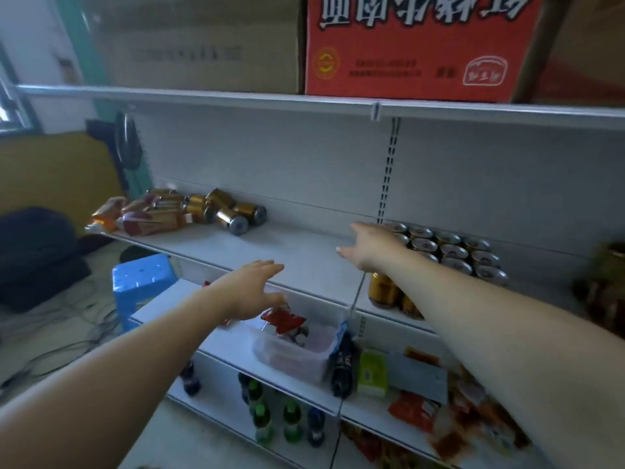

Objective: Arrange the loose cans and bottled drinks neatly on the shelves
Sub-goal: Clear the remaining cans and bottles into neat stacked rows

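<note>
My left grip [250,289] and right grip [370,247] reach spread and empty over the shelf [297,252]; the right seems beside upright cans [453,253], loose cans [233,211] far left.

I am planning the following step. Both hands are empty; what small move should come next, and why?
Probably the left hand should reach to the lying cans at the left end of the shelf and grip the nearest one. Both hands are open and hold nothing, those cans lie tipped over, and the right hand is beside the upright cans.
</note>
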`<state>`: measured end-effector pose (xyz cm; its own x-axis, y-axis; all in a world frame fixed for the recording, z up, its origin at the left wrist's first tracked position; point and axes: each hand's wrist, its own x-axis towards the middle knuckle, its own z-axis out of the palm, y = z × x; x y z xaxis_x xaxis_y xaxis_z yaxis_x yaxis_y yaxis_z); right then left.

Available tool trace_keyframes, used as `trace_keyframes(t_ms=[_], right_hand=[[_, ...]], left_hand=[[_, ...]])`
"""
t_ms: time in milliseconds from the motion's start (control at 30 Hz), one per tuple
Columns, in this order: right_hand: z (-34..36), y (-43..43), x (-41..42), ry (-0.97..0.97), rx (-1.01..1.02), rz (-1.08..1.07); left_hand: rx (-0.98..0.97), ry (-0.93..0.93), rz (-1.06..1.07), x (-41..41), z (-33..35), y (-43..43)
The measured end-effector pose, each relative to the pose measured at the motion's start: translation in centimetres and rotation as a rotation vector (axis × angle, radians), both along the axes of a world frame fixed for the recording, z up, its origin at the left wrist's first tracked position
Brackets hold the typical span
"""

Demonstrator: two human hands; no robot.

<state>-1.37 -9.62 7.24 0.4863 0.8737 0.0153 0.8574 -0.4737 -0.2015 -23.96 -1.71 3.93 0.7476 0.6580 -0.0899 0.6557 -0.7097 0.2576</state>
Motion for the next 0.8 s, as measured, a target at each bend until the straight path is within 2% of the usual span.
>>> trace_keyframes(t_ms=[300, 800], right_hand=[[-1.1, 13.6, -9.6, 0.028, -0.033, 0.134], [-5.2, 39.4, -12.5, 0.156, -0.020, 0.273]], left_hand=[[-0.016, 0.035, 0.160, -11.6, -0.5, 10.6], [-0.057, 0.050, 0.452, -14.4, -2.9, 32.5]])
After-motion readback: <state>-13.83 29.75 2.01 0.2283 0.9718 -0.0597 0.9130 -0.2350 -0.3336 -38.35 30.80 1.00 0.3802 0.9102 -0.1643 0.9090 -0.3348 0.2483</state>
